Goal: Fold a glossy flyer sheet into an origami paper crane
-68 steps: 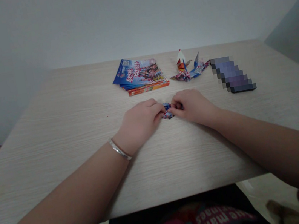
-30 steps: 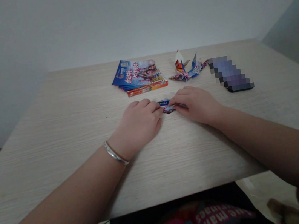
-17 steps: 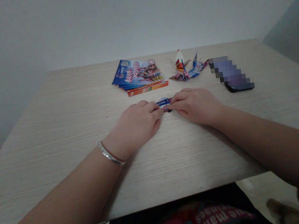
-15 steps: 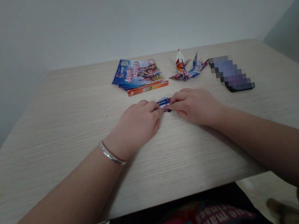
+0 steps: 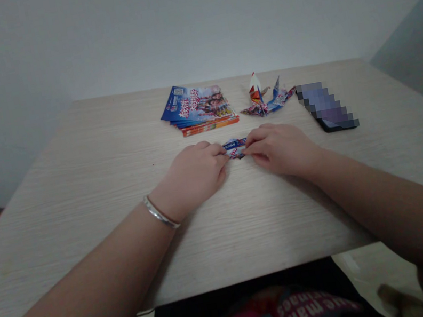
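A small folded piece of printed paper (image 5: 236,149), blue, white and red, lies on the table between my two hands. My left hand (image 5: 200,172) grips its left end with closed fingers, and a silver bracelet (image 5: 160,213) circles that wrist. At the paper's right end, my right hand (image 5: 281,149) pinches it between thumb and fingers. The fingers cover both ends of the paper, so only its middle shows.
Behind my left hand lies a fanned stack of printed leaflets (image 5: 200,105). Folded paper cranes (image 5: 265,102) sit to its right, and beside them a phone (image 5: 327,109) with a blurred-out screen. A wall rises behind the pale wooden table (image 5: 83,147).
My hands have drawn slightly apart along the paper, so a little more of its middle shows. The view has shifted slightly; the other things on the table stay put.
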The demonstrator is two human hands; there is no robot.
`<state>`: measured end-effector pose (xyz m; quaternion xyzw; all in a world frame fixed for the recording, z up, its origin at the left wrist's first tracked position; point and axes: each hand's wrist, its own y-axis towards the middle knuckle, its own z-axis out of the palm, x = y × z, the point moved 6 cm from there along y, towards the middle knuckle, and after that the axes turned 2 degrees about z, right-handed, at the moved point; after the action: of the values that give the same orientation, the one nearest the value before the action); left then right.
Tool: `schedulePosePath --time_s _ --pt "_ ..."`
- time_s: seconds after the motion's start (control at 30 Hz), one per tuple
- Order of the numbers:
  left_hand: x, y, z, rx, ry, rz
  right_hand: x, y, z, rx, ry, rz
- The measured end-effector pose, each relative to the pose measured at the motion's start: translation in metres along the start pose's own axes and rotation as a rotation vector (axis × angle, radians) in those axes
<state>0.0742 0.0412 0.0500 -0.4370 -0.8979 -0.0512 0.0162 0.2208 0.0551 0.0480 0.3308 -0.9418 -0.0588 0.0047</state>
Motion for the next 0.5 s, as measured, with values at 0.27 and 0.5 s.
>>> schedulePosePath --time_s 0.27,0.5 --pt "-0.005 0.004 -0.007 0.047 0.094 -0.062 -0.008 -0.001 -0.008 0.019 0.032 -0.01" --pt "-0.005 0.001 -0.003 -0.032 0.082 -0.009 -0.015 -0.001 -0.003 0.007 0.077 -0.02"
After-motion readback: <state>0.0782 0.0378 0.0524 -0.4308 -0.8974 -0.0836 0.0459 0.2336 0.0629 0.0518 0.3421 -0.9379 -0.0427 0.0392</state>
